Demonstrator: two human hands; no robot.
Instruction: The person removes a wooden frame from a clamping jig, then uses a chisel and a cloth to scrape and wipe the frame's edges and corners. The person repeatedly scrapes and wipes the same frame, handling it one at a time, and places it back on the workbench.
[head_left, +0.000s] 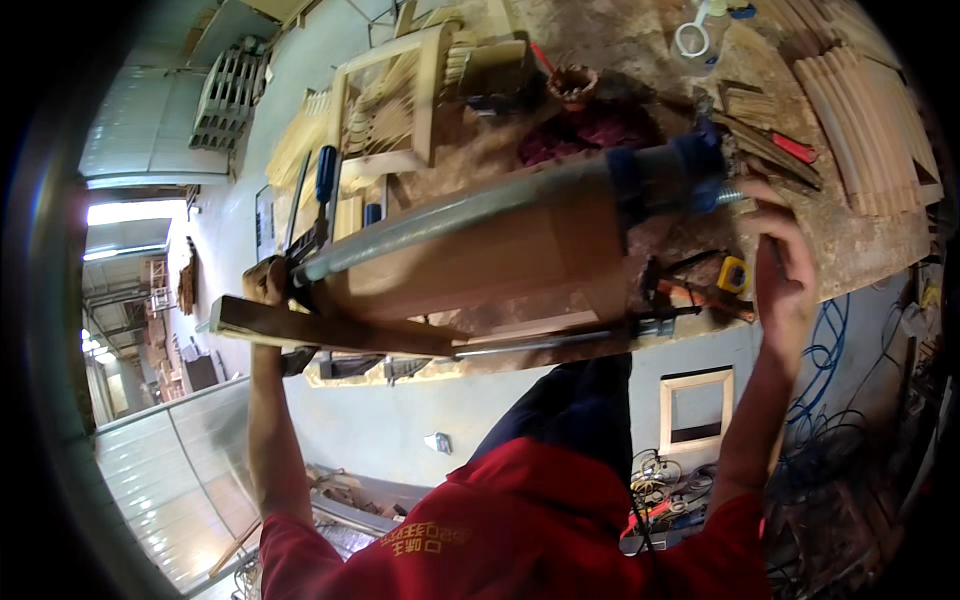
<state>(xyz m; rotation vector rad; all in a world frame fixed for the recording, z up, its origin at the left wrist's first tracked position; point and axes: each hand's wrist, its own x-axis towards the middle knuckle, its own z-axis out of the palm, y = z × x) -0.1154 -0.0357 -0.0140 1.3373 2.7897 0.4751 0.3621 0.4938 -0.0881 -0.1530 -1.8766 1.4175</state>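
A pipe clamp [450, 212], a long grey pipe with a blue head [665, 170], lies across a brown wooden workpiece [500, 255] on the bench. My left hand [264, 282] is closed at the pipe's left end, partly hidden by a wooden bar [320, 325] that crosses in front of my wrist. At the other end, my right hand [788, 255] has its fingers bent and apart beside the clamp's threaded screw [730, 197]; whether they touch it is blurred. A second bar clamp [545, 343] runs along the workpiece's near side.
Beside my right hand are a yellow tape measure [734, 274] and a red-handled tool [793, 147]. A wooden frame [390, 100] and a bowl [573, 86] stand farther back. Curved wooden slats [858, 130] are stacked at right. Blue hose [822, 345] lies on the floor.
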